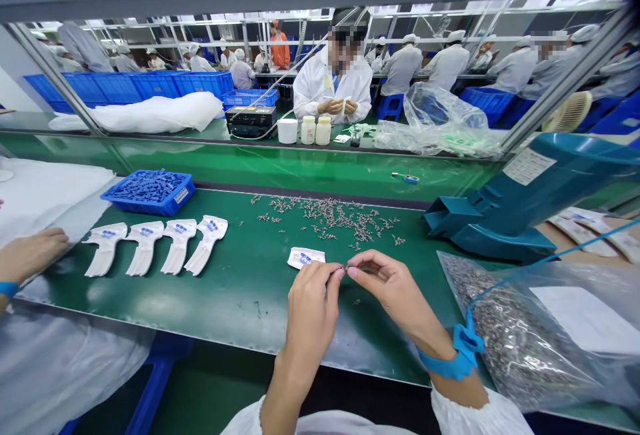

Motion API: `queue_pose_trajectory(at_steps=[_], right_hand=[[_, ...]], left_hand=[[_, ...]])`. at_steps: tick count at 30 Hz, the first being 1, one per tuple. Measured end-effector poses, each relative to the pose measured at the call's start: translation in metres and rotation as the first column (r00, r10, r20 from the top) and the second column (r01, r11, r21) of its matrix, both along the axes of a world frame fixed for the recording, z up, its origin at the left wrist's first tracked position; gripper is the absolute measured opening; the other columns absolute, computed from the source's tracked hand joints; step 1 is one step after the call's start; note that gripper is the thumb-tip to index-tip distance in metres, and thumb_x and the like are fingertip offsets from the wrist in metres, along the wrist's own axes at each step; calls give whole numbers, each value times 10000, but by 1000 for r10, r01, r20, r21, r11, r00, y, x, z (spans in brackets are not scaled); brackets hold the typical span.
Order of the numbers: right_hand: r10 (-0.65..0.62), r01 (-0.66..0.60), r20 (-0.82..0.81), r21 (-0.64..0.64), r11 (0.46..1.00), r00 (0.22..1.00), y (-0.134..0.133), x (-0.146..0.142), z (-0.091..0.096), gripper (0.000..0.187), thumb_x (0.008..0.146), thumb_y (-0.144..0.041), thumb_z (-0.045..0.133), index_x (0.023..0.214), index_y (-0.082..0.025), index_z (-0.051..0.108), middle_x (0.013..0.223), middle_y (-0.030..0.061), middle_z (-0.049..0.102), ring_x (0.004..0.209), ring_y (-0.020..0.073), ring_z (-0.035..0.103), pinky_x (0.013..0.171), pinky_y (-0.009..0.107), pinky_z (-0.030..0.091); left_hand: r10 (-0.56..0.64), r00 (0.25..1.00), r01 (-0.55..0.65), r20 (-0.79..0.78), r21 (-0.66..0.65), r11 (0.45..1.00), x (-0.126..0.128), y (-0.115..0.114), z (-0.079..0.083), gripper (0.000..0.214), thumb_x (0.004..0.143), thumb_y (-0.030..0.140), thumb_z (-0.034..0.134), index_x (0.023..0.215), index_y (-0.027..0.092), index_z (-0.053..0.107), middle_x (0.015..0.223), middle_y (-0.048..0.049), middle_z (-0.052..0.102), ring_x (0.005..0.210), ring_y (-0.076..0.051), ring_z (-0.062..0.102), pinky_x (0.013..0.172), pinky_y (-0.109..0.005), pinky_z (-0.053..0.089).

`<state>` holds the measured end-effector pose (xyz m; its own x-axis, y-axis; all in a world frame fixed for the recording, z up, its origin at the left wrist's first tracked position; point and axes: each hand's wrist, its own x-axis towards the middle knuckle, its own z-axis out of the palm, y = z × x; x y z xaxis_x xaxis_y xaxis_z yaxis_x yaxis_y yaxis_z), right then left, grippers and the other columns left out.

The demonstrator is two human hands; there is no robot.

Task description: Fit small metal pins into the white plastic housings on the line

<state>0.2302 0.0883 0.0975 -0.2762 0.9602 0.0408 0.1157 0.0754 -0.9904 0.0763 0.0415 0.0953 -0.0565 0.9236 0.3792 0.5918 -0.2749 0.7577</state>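
Observation:
My left hand and my right hand meet fingertip to fingertip above the green bench. Thumb and forefinger of each pinch a tiny dark metal part, too small to identify further. Just beyond my left fingers lies a white plastic shell with blue pieces in it, partly hidden by that hand. Many loose small metal parts are scattered on the bench beyond my hands. A blue wrist strap with a cord circles my right wrist.
White handle-shaped shells stand in a row at left, before a blue bin of blue pieces. A co-worker's hand rests at far left. At right are a teal plastic scoop-like housing and a clear bag of metal parts.

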Motion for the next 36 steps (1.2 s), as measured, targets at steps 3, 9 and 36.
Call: queue_pose_trajectory(at_steps=[3,9,36], right_hand=[[-16,13,69,40,999,998,-3,1,3,218,838,-418,705,919,-218,673,943,48,698,900,208,653,838,329,534],[-90,92,-47,48,995,995,-9,-2,0,297,787,-432,768,960,-228,639,940,49,679,904,209,646,826,331,546],[-311,361,-257,176,916,915,-35,-24,-13,114,862,-290,719,958,-258,667,931,17,662,907,173,637,830,290,526]], left_hand=[[-7,1000,7,12,2,1000,0,-1,-1,217,1005,188,447,995,229,660,942,-22,687,894,-181,629,804,-294,475],[28,992,-29,125,9,1000,5,-3,-1,127,979,207,527,976,223,653,944,-18,674,890,-173,625,791,-275,466],[27,867,27,497,-101,995,16,-11,2,122,958,290,571,933,226,671,902,-1,681,820,-140,618,758,-240,475]])
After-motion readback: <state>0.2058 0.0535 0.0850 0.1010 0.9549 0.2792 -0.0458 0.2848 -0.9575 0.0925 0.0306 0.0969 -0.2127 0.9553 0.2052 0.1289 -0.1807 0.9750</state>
